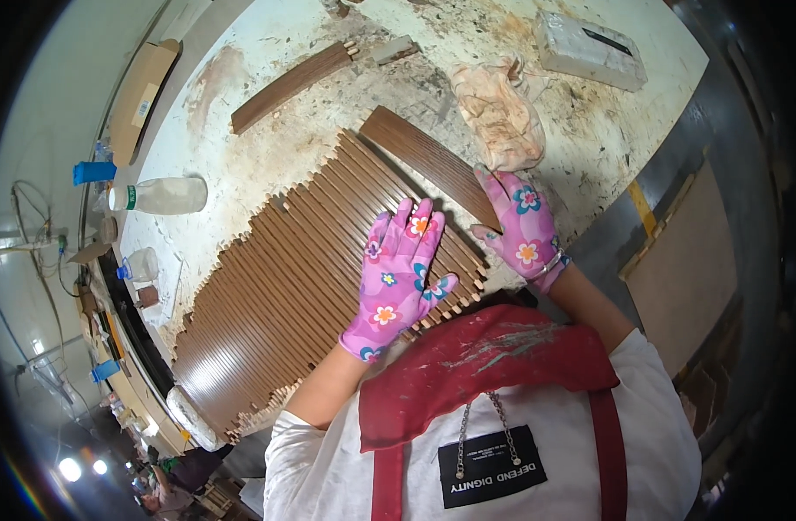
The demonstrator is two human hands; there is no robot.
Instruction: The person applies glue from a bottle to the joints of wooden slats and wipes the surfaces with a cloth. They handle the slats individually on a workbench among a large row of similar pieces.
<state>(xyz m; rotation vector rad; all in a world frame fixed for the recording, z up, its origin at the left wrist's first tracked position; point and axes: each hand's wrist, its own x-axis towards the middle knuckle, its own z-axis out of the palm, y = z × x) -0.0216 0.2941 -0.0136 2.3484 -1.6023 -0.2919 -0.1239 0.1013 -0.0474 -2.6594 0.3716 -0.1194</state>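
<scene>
My left hand (400, 276), in a pink flowered glove, lies with its fingers stretched out on a wide row of brown wooden slats (268, 278). The slats sit side by side, and pale peg-like tips stick out at their ends. My right hand (523, 227), gloved alike, has its thumb and fingers around the near end of a wider brown wooden board (428, 161). This board slants beside the right edge of the row. Another brown board (291, 87), with pale pegs at one end, rests farther off on the stained white table (242, 48).
A crumpled stained cloth (502, 117) and a whitish wrapped block (589, 50) lie at the far right. A small grey block (395, 49) is at the back. A clear bottle (165, 196) lies at the left, near an open cardboard box (144, 100).
</scene>
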